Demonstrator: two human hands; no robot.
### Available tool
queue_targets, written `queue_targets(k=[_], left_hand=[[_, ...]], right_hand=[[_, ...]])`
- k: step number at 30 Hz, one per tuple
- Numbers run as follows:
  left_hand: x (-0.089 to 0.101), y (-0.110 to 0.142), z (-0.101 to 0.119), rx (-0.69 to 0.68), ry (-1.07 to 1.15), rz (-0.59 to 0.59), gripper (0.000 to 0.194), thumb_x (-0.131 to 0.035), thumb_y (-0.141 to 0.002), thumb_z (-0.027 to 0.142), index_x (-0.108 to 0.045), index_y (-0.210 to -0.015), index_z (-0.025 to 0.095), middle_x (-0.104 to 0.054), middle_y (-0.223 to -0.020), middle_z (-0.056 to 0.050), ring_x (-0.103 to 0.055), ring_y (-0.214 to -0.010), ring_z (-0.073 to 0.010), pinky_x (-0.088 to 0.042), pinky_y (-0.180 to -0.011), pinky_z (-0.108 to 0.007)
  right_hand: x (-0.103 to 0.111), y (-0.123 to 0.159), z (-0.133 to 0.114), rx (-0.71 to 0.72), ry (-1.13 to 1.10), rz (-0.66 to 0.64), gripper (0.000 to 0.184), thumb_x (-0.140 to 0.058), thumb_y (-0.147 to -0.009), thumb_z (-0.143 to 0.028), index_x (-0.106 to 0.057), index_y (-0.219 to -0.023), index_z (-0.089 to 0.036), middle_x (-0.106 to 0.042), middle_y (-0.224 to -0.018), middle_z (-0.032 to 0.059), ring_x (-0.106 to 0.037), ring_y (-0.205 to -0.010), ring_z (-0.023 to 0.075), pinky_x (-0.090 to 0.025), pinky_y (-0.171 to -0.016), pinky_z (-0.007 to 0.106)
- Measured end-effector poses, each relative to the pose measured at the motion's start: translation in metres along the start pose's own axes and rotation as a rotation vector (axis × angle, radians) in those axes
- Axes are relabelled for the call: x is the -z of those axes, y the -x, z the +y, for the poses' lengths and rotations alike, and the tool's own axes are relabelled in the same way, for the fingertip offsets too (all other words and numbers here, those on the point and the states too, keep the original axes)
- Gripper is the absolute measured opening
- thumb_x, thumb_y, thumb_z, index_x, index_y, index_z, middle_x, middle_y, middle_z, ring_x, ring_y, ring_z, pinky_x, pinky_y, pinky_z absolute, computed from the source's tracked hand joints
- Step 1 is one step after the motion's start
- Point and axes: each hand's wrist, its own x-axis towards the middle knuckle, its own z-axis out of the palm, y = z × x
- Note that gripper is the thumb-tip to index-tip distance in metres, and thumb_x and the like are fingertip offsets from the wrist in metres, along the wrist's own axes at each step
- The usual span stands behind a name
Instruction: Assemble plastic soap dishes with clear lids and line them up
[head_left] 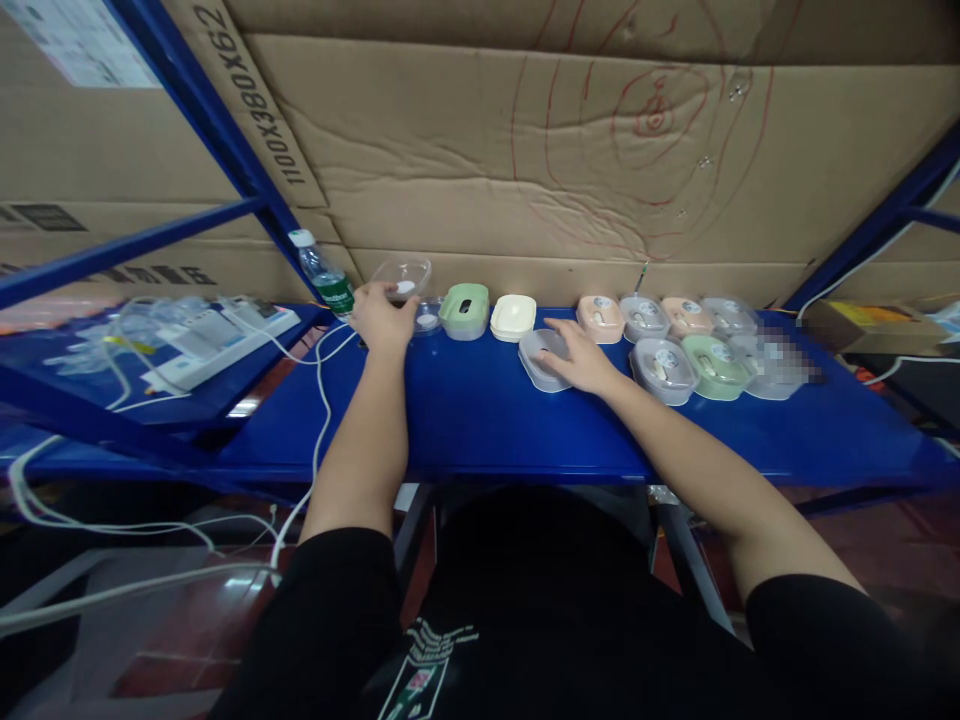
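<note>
My left hand point(382, 316) is at the back left of the blue table, its fingers closed on the rim of a clear plastic container point(411, 272). That container sits higher than another clear container point(428, 319) beside my wrist. Near the middle, my right hand point(576, 358) grips the right side of a translucent greyish container point(538, 374), thumb over its top and fingers behind. Between my hands stand a green-lidded container point(465, 312) with a dark slot in its top and a small stack of cream lids point(514, 316).
Several lidded containers, among them a peach one point(601, 318) and a green one point(716, 366), stand in two rows at right. A water bottle point(324, 275) is at the back left. White cables point(321, 400) hang over the table's left side. A cardboard wall point(450, 150) rises behind.
</note>
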Motion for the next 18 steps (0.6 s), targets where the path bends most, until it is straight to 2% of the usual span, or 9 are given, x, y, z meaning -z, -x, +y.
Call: queue_targets(k=[5, 9, 13, 18], left_hand=[[-0.005, 0.003, -0.001, 0.075, -0.111, -0.175, 0.045, -0.081, -0.090, 0.045, -0.072, -0.128, 0.023, -0.063, -0.147, -0.020, -0.056, -0.143, -0.0437, -0.040, -0.121, -0.064], [-0.008, 0.000, -0.003, 0.100, -0.109, -0.282, 0.054, -0.084, -0.086, 0.051, -0.071, -0.130, 0.024, -0.058, -0.153, -0.021, -0.054, -0.144, -0.0462, -0.038, -0.121, -0.065], [-0.012, -0.005, -0.006, 0.111, -0.054, -0.335, 0.064, -0.090, -0.080, 0.054, -0.070, -0.131, 0.021, -0.058, -0.152, -0.021, -0.056, -0.140, -0.0460, -0.037, -0.120, -0.065], [-0.014, -0.008, -0.006, 0.100, -0.120, -0.381, 0.059, -0.086, -0.082, 0.057, -0.072, -0.131, 0.026, -0.060, -0.153, -0.020, -0.059, -0.139, -0.0453, -0.040, -0.117, -0.062]], right_hand=[[0.004, -0.001, 0.004, -0.032, 0.044, -0.012, 0.077, -0.067, -0.095, -0.060, -0.053, -0.157, -0.016, -0.059, -0.158, 0.0236, -0.057, -0.147, 0.0423, -0.044, -0.125, 0.065], [0.007, 0.000, 0.001, -0.049, 0.067, -0.058, 0.076, -0.069, -0.096, -0.056, -0.052, -0.159, -0.016, -0.058, -0.159, 0.0226, -0.055, -0.150, 0.0413, -0.042, -0.127, 0.063], [0.008, 0.001, -0.005, -0.023, 0.074, -0.100, 0.073, -0.069, -0.097, -0.056, -0.054, -0.158, -0.018, -0.060, -0.158, 0.0202, -0.055, -0.150, 0.0407, -0.042, -0.128, 0.063], [0.007, 0.001, -0.005, -0.009, 0.086, -0.127, 0.070, -0.070, -0.097, -0.054, -0.057, -0.155, -0.018, -0.061, -0.158, 0.0197, -0.055, -0.150, 0.0401, -0.042, -0.128, 0.062]])
